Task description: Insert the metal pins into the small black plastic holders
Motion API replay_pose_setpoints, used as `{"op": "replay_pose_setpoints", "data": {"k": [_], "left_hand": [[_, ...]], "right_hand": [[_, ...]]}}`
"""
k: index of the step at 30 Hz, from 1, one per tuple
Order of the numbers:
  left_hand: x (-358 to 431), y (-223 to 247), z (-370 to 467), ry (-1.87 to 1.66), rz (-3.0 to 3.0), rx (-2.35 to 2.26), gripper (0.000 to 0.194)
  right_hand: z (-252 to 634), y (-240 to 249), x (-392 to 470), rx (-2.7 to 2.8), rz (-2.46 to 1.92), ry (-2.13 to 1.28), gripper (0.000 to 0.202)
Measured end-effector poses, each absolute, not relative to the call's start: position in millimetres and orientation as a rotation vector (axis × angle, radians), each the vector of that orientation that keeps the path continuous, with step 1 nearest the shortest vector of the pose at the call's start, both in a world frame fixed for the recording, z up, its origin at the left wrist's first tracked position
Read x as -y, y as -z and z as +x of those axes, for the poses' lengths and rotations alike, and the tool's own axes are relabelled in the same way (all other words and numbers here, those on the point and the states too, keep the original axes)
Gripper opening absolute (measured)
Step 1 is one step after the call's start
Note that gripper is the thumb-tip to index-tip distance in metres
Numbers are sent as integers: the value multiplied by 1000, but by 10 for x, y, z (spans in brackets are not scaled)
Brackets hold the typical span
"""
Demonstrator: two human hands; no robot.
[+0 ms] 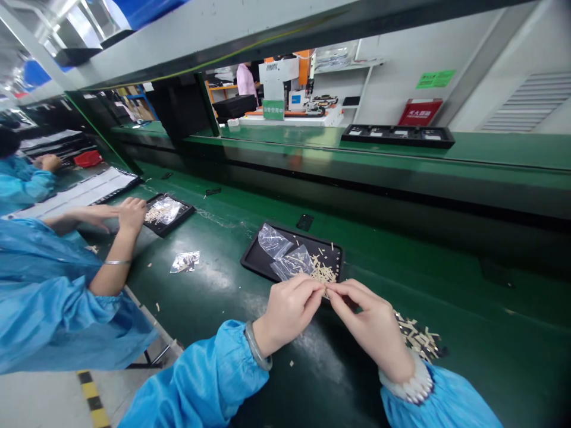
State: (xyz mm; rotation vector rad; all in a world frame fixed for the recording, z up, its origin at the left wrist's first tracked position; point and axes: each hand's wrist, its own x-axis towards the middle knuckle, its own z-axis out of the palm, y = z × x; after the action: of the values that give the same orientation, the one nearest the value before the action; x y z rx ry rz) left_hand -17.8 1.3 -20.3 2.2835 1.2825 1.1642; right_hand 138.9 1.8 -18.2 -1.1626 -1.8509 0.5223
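Observation:
My left hand (292, 306) and my right hand (368, 318) meet fingertip to fingertip above the near right edge of a black tray (252, 258). Both are closed in a pinch. What lies between the fingertips is too small to make out. Small cream-coloured strips (325, 270) are heaped in the tray's right part, close to my fingers. Clear plastic bags (292, 261) cover its middle and left. Beside my right wrist, partly hidden by it, lies another pile of cream and dark strips (417, 339) on the green table (214, 297).
At left, a co-worker's hands (129, 217) are at a second black tray (176, 223). A small bag of parts (185, 261) lies between us. A small black piece (305, 222) sits behind my tray. A raised green shelf (303, 142) holding a long black tray (397, 137) runs along the back.

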Motion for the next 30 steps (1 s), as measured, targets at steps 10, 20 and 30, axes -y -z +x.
{"op": "replay_pose_setpoints", "data": {"k": [10, 20, 30], "left_hand": [[12, 216, -147, -1192, 2292, -1310, 14], [-6, 187, -141, -1175, 2102, -1350, 13], [6, 205, -169, -1156, 2402, -1294, 15]], "right_hand": [[1311, 232, 55, 1828, -1221, -366, 13], [1331, 215, -9, 1730, -1187, -607, 14], [1332, 212, 40, 1851, -1213, -335, 14]]}}
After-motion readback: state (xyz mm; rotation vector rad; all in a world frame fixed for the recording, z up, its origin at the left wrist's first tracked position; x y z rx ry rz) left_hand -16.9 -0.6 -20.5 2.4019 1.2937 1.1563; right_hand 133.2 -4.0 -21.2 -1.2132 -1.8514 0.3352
